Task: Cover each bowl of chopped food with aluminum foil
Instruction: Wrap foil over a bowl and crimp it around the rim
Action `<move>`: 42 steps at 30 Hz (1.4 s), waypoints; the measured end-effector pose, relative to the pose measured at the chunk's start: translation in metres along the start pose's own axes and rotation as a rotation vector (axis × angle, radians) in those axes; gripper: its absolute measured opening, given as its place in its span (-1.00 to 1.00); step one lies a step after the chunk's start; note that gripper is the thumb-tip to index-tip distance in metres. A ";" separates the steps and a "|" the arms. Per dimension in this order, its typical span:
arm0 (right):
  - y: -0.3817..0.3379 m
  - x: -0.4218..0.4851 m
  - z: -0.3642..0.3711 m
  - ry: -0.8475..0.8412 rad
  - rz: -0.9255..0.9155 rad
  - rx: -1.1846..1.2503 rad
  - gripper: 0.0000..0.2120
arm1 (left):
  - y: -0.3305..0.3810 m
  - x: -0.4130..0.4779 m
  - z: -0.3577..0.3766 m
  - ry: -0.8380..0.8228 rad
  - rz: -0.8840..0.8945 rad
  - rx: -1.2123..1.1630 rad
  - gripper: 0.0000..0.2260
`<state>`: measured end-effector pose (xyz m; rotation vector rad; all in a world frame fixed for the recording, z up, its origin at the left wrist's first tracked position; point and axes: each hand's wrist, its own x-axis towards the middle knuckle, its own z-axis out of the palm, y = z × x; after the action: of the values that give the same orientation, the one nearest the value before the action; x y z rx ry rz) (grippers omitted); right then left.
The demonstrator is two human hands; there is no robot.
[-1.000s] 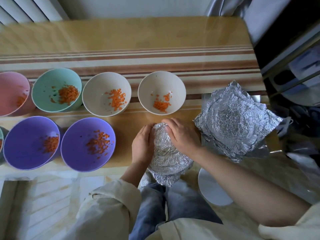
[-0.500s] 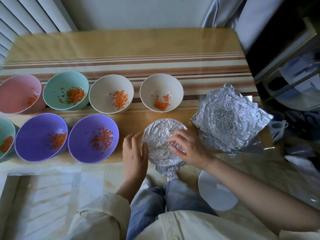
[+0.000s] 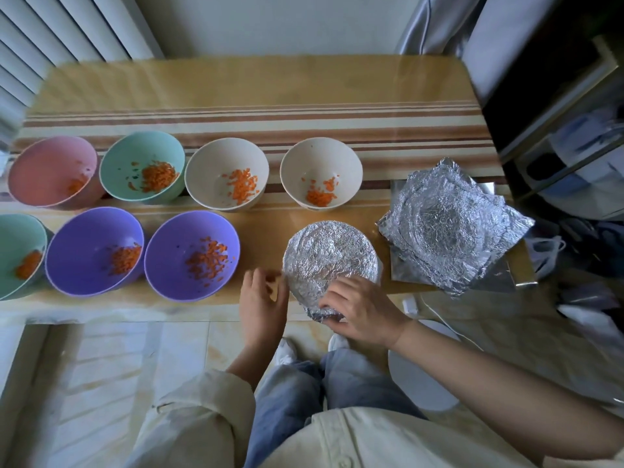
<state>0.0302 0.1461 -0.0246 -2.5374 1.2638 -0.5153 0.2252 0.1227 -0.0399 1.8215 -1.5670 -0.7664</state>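
A foil-covered bowl sits near the table's front edge. My right hand pinches the foil at the bowl's near rim. To the bowl's left hovers my left hand, its fingers loosely curled, blurred and holding nothing. Several uncovered bowls hold chopped carrot: pink, green and two cream ones in the back row, a green one and two purple ones in the front row. A stack of crumpled foil sheets lies at the right.
The striped table has bare room behind the bowls. A window blind is at the far left, and dark shelving with clutter stands at the right. My knees and a round white stool are below the table edge.
The covered bowl now sits flat on the table instead of tilted between my hands. My left hand has come off its side and my right hand has slid to the near rim.
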 end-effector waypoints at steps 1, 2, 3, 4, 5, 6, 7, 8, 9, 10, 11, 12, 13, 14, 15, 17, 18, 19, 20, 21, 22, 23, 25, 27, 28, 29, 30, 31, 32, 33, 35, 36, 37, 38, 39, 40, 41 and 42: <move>-0.003 0.001 0.001 -0.001 0.003 -0.018 -0.80 | 0.002 -0.005 -0.003 -0.014 -0.081 0.001 -0.86; -0.006 0.003 0.002 -0.001 0.005 -0.034 -0.77 | 0.004 -0.010 -0.004 -0.040 -0.147 -0.001 -0.82; -0.008 0.006 0.003 0.001 0.010 -0.049 -0.77 | 0.008 -0.014 -0.005 -0.068 -0.205 -0.004 -0.79; -0.011 0.008 0.005 0.004 0.022 -0.060 -0.77 | 0.012 -0.017 -0.005 -0.086 -0.257 -0.012 -0.79; -0.013 0.011 0.006 0.010 0.037 -0.068 -0.77 | 0.015 -0.019 -0.005 -0.092 -0.308 -0.026 -0.80; -0.015 0.012 0.008 0.019 0.050 -0.067 -0.78 | 0.017 -0.019 -0.003 -0.092 -0.355 -0.042 -0.80; -0.015 0.013 0.009 0.030 0.057 -0.056 -0.80 | 0.019 -0.020 -0.002 -0.093 -0.391 -0.055 -0.80; -0.015 0.012 0.010 0.042 0.058 -0.040 -0.80 | 0.020 -0.019 -0.001 -0.098 -0.417 -0.059 -0.80; -0.015 0.012 0.011 0.051 0.057 -0.025 -0.80 | 0.020 -0.019 0.001 -0.105 -0.434 -0.055 -0.80; -0.014 0.011 0.011 0.056 0.058 -0.011 -0.80 | 0.020 -0.018 0.002 -0.115 -0.444 -0.043 -0.81; -0.014 0.010 0.011 0.056 0.061 0.001 -0.80 | 0.020 -0.017 0.002 -0.125 -0.447 -0.031 -0.81; -0.014 0.010 0.011 0.053 0.067 0.012 -0.81 | 0.021 -0.016 0.002 -0.134 -0.450 -0.021 -0.80; -0.014 0.010 0.012 0.050 0.072 0.021 -0.82 | 0.022 -0.015 0.002 -0.140 -0.454 -0.016 -0.80; -0.014 0.011 0.012 0.049 0.078 0.027 -0.82 | 0.023 -0.014 0.001 -0.143 -0.460 -0.013 -0.79; -0.015 0.011 0.011 0.048 0.084 0.031 -0.83 | 0.024 -0.014 0.000 -0.136 -0.463 -0.013 -0.79; -0.015 0.011 0.011 0.047 0.090 0.034 -0.84 | 0.027 -0.016 -0.003 -0.114 -0.470 -0.025 -0.78; -0.015 0.010 0.011 0.047 0.091 0.033 -0.85 | 0.028 -0.018 -0.004 -0.115 -0.473 -0.028 -0.78; -0.016 0.009 0.011 0.045 0.092 0.032 -0.85 | 0.029 -0.019 -0.005 -0.127 -0.476 -0.033 -0.79; -0.017 0.009 0.012 0.043 0.094 0.034 -0.85 | 0.030 -0.020 -0.004 -0.145 -0.483 -0.045 -0.80; -0.017 0.010 0.013 0.041 0.100 0.038 -0.85 | 0.031 -0.020 -0.003 -0.160 -0.495 -0.059 -0.82; -0.017 0.011 0.014 0.041 0.112 0.044 -0.85 | 0.030 -0.018 -0.002 -0.171 -0.506 -0.070 -0.83; -0.018 0.012 0.015 0.042 0.127 0.051 -0.84 | 0.031 -0.015 -0.002 -0.178 -0.511 -0.080 -0.83; -0.018 0.014 0.016 0.050 0.154 0.066 -0.83 | 0.032 -0.012 -0.003 -0.187 -0.510 -0.097 -0.84; -0.019 0.014 0.016 0.062 0.169 0.079 -0.81 | 0.032 -0.014 -0.005 -0.179 -0.488 -0.099 -0.85; -0.020 0.014 0.016 0.069 0.175 0.085 -0.79 | 0.033 -0.017 -0.007 -0.167 -0.476 -0.090 -0.83; -0.021 0.013 0.016 0.079 0.179 0.091 -0.79 | 0.035 -0.020 -0.008 -0.160 -0.465 -0.076 -0.79; -0.022 0.014 0.016 0.088 0.182 0.100 -0.80 | 0.036 -0.023 -0.008 -0.163 -0.463 -0.064 -0.76; -0.022 0.013 0.016 0.093 0.182 0.110 -0.82 | 0.037 -0.025 -0.008 -0.174 -0.471 -0.060 -0.75; -0.022 0.013 0.016 0.090 0.178 0.113 -0.84 | 0.038 -0.025 -0.006 -0.190 -0.492 -0.066 -0.77; -0.022 0.012 0.016 0.075 0.173 0.110 -0.84 | 0.040 -0.023 -0.004 -0.198 -0.515 -0.078 -0.79; -0.021 0.009 0.011 0.025 0.177 0.078 -0.79 | 0.040 -0.019 -0.002 -0.201 -0.548 -0.103 -0.82; -0.020 0.006 0.008 0.002 0.181 0.059 -0.75 | 0.039 -0.018 -0.002 -0.201 -0.553 -0.115 -0.83; -0.021 0.004 0.005 -0.015 0.182 0.040 -0.73 | 0.037 -0.017 -0.002 -0.200 -0.552 -0.122 -0.83; -0.022 0.002 0.003 -0.021 0.178 0.022 -0.73 | 0.037 -0.017 -0.002 -0.196 -0.555 -0.120 -0.83; -0.023 0.000 0.002 -0.016 0.172 0.005 -0.74 | 0.037 -0.018 -0.003 -0.185 -0.555 -0.109 -0.82; -0.023 0.000 0.003 -0.005 0.174 -0.004 -0.75 | 0.036 -0.019 -0.003 -0.165 -0.557 -0.103 -0.80; -0.024 0.001 0.003 0.011 0.182 -0.005 -0.76 | 0.036 -0.021 -0.003 -0.135 -0.560 -0.106 -0.78; -0.023 0.002 0.005 0.028 0.195 -0.001 -0.76 | 0.036 -0.024 -0.003 -0.109 -0.567 -0.119 -0.77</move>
<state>0.0497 0.1590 -0.0195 -2.3817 1.5011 -0.5075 0.2011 0.1422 -0.0093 2.1856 -1.0334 -1.1996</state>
